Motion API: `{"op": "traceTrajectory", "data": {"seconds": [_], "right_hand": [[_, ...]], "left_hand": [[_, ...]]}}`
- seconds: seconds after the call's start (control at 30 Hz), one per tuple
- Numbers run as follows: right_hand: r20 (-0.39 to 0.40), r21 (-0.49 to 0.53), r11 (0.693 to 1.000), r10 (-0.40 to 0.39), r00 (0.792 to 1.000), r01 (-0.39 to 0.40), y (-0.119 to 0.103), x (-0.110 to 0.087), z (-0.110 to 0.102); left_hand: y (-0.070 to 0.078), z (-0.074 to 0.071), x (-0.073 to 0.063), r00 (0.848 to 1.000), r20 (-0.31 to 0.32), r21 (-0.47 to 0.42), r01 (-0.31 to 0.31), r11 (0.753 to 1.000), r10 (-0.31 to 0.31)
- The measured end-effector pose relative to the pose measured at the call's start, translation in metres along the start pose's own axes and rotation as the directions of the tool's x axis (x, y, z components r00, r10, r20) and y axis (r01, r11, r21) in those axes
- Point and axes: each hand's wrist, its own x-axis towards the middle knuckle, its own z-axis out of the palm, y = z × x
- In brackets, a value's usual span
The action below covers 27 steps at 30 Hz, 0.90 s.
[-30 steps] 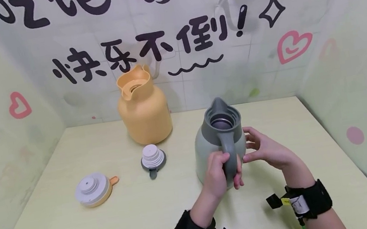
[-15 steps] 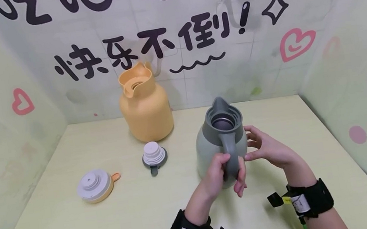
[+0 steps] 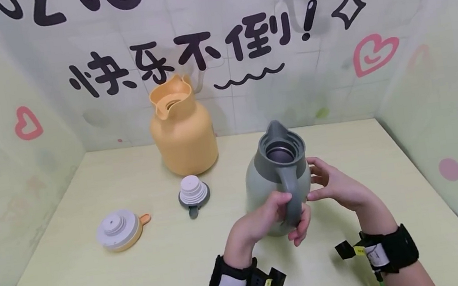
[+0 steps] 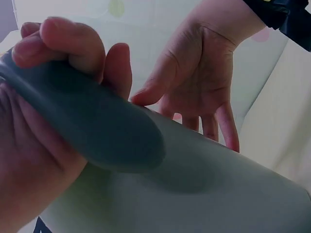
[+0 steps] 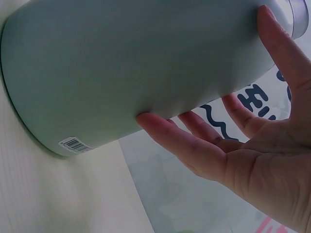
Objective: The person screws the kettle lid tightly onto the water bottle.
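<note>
The left hand [image 3: 264, 219] curls round the handle [image 3: 290, 185] of the grey-green insulated jug [image 3: 256, 188], likely for the surest hold. The jug is between the hands; the right hand [image 3: 341, 189], fingers spread, touches its right flank, apparently to steady it. Left of the left hand, the grey-rimmed stopper [image 3: 192, 191] and orange-rimmed lid [image 3: 119, 230] lie plug-up, perhaps keeping the plugs off the table [image 3: 177, 277]. Beyond stands an orange insulated jug [image 3: 185, 142].

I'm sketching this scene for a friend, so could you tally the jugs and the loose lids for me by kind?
Jugs: 2 (orange jug, grey-green jug)
Lids: 2 (white-and-orange lid, white-and-grey lid)
Total: 4
</note>
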Motion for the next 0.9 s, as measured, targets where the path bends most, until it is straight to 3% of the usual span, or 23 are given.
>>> {"op": "traceTrajectory", "data": {"seconds": [0.3,0.47,0.9], "right_hand": [[-0.006,-0.005,1.000,-0.010,1.000,0.010,-0.0012,-0.0003,-0.0049],[-0.009,-0.007,1.000,-0.017,1.000,0.017,-0.0026,0.0013,-0.0073],[0.002,0.007,1.000,-0.010,1.000,0.010,0.0015,-0.0002,0.0001]], "left_hand": [[-0.0004,-0.0050,0.0054,0.999,0.050,0.007,-0.016,1.000,0.016],[0.0010,-0.0063,0.0076,0.999,0.048,0.008,-0.013,1.000,0.012],[0.0001,-0.0045,0.0016,0.998,0.057,-0.013,0.010,1.000,-0.009]]}}
